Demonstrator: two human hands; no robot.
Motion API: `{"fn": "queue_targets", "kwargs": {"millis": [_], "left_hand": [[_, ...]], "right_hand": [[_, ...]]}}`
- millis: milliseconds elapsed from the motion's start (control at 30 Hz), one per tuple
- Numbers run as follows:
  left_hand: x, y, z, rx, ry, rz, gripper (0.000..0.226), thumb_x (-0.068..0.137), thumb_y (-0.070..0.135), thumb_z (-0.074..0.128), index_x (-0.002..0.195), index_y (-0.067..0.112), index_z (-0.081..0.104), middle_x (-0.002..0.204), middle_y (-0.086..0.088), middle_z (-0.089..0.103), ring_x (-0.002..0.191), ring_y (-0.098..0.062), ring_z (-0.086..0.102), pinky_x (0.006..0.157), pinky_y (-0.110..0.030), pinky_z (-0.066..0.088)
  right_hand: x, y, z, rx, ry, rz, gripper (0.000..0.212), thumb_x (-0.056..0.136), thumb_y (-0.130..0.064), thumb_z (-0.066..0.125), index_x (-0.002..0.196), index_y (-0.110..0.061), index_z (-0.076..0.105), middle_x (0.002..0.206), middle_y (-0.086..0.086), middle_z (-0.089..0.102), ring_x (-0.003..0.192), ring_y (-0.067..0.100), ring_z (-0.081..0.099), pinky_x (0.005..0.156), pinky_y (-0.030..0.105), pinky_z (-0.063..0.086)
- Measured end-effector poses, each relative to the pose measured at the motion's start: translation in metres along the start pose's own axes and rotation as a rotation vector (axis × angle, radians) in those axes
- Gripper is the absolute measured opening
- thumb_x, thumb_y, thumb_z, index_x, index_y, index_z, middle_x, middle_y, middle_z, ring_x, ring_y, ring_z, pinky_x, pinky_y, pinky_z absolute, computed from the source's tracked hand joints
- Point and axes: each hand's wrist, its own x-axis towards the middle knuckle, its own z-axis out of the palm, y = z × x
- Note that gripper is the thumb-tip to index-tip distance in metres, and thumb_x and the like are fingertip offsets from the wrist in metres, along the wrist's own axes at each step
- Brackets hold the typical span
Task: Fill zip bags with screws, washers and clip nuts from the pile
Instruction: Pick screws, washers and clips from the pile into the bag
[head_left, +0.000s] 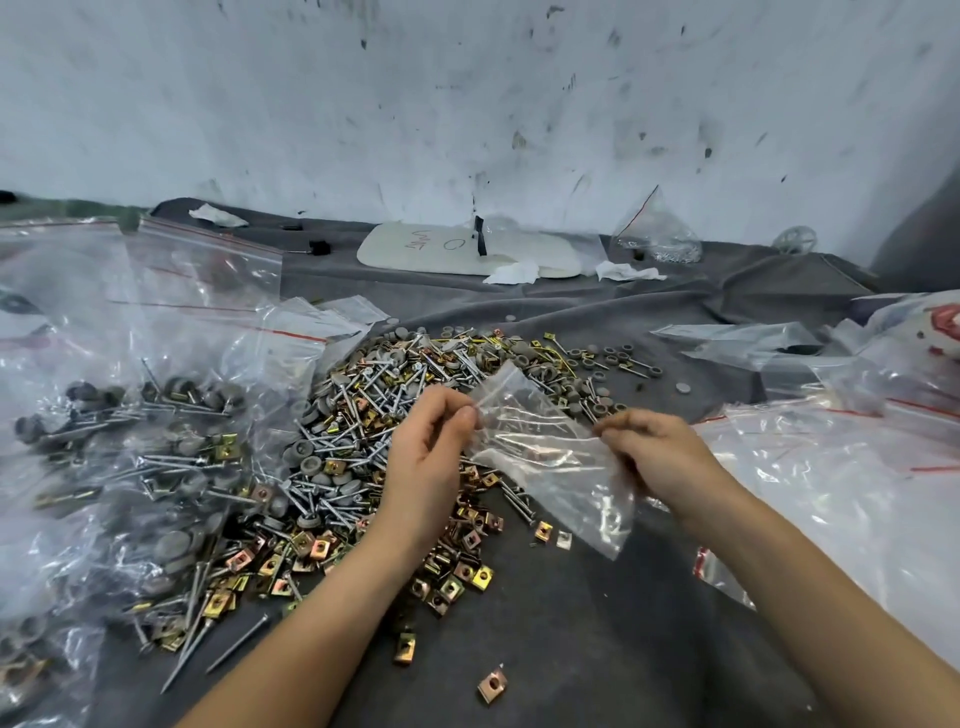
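Note:
A clear zip bag (545, 457) is held above the pile, stretched between my two hands. My left hand (431, 457) pinches its left edge near the top. My right hand (654, 452) pinches its right edge. The bag looks empty, and the hardware shows through it. Below and behind the bag lies the pile (353, 447) of silver screws, grey washers and brass-coloured clip nuts, spread on a dark grey cloth (597, 649). One loose clip nut (491, 686) lies near the front.
Filled zip bags (130, 441) of hardware are heaped at the left. Empty clear bags (831, 467) lie at the right. A white board (452, 252) with writing, crumpled tissue (511, 273) and a small bag of parts (660, 234) sit by the stained wall.

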Motion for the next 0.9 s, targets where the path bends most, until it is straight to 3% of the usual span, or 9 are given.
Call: {"fn": "queue_targets", "kwargs": {"millis": [67, 133, 233, 367, 433, 533, 667, 767, 900], "left_hand": [[0.004, -0.002, -0.005, -0.151, 0.071, -0.063, 0.018, 0.084, 0.021, 0.043, 0.068, 0.015, 0.047, 0.063, 0.009, 0.050, 0.061, -0.010, 0.044, 0.060, -0.022, 0.039], [0.009, -0.002, -0.008, -0.228, 0.136, -0.083, 0.023, 0.086, 0.020, 0.040, 0.065, 0.018, 0.048, 0.059, 0.010, 0.049, 0.058, -0.009, 0.043, 0.060, -0.022, 0.039], [0.014, -0.004, -0.010, -0.424, 0.162, -0.101, 0.050, 0.093, 0.009, 0.033, 0.054, 0.030, 0.056, 0.057, 0.011, 0.048, 0.056, -0.006, 0.044, 0.062, -0.029, 0.035], [0.014, -0.006, -0.008, -0.463, 0.191, -0.144, 0.035, 0.090, 0.010, 0.034, 0.060, 0.019, 0.048, 0.058, 0.006, 0.047, 0.057, -0.010, 0.044, 0.061, -0.029, 0.037], [0.012, -0.005, -0.007, -0.369, 0.172, -0.166, 0.020, 0.082, 0.018, 0.037, 0.062, 0.015, 0.041, 0.057, 0.004, 0.047, 0.058, -0.013, 0.043, 0.063, -0.031, 0.039], [0.011, -0.002, -0.007, -0.301, 0.090, -0.164, 0.027, 0.075, 0.017, 0.036, 0.051, 0.022, 0.049, 0.055, 0.003, 0.049, 0.058, -0.015, 0.044, 0.063, -0.034, 0.037], [0.004, 0.001, -0.003, -0.110, -0.114, -0.089, 0.025, 0.073, 0.016, 0.035, 0.055, 0.016, 0.052, 0.054, 0.003, 0.052, 0.058, -0.018, 0.045, 0.064, -0.033, 0.040], [-0.005, 0.001, 0.002, 0.025, -0.334, 0.018, 0.025, 0.076, 0.023, 0.037, 0.056, 0.018, 0.051, 0.055, 0.004, 0.051, 0.055, -0.011, 0.044, 0.058, -0.027, 0.038], [-0.012, 0.007, 0.007, 0.108, -0.521, 0.194, 0.022, 0.075, 0.025, 0.034, 0.057, 0.020, 0.046, 0.064, 0.004, 0.047, 0.063, -0.010, 0.045, 0.061, -0.024, 0.036]], "right_hand": [[-0.003, 0.005, 0.002, -0.274, -0.231, 0.008, 0.017, 0.089, 0.004, 0.051, 0.086, -0.009, 0.061, 0.050, 0.003, 0.061, 0.039, 0.011, 0.052, 0.038, 0.018, 0.039], [-0.008, 0.007, 0.006, -0.497, -0.413, -0.036, 0.010, 0.082, -0.005, 0.066, 0.090, -0.010, 0.064, 0.069, 0.014, 0.069, 0.051, 0.020, 0.056, 0.047, 0.027, 0.046], [-0.015, 0.004, 0.015, -0.747, -0.416, -0.162, 0.026, 0.069, -0.035, 0.081, 0.083, -0.023, 0.063, 0.083, -0.008, 0.067, 0.074, 0.015, 0.063, 0.068, 0.029, 0.051], [-0.018, 0.004, 0.025, -0.875, -0.379, -0.262, 0.016, 0.083, -0.022, 0.069, 0.096, -0.015, 0.065, 0.101, 0.001, 0.067, 0.095, 0.020, 0.064, 0.085, 0.032, 0.052], [-0.018, 0.005, 0.024, -0.789, -0.409, -0.253, 0.007, 0.081, -0.018, 0.070, 0.084, -0.020, 0.065, 0.088, -0.004, 0.067, 0.087, 0.015, 0.065, 0.079, 0.026, 0.054], [-0.019, 0.005, 0.019, -0.595, -0.398, -0.211, 0.031, 0.076, -0.012, 0.073, 0.071, -0.034, 0.052, 0.074, -0.016, 0.059, 0.070, -0.002, 0.057, 0.060, 0.007, 0.046], [-0.007, 0.007, 0.011, -0.437, -0.169, -0.259, 0.021, 0.079, -0.009, 0.073, 0.078, -0.025, 0.061, 0.078, -0.007, 0.065, 0.075, 0.012, 0.062, 0.067, 0.021, 0.050], [-0.006, 0.000, 0.000, -0.038, 0.034, -0.299, 0.018, 0.078, 0.001, 0.072, 0.076, -0.016, 0.065, 0.074, 0.001, 0.069, 0.065, 0.007, 0.062, 0.058, 0.012, 0.047], [-0.021, -0.018, 0.000, 0.160, -0.112, -0.416, 0.016, 0.074, 0.003, 0.073, 0.078, -0.012, 0.069, 0.075, 0.002, 0.074, 0.072, 0.006, 0.067, 0.066, 0.012, 0.050]]}}
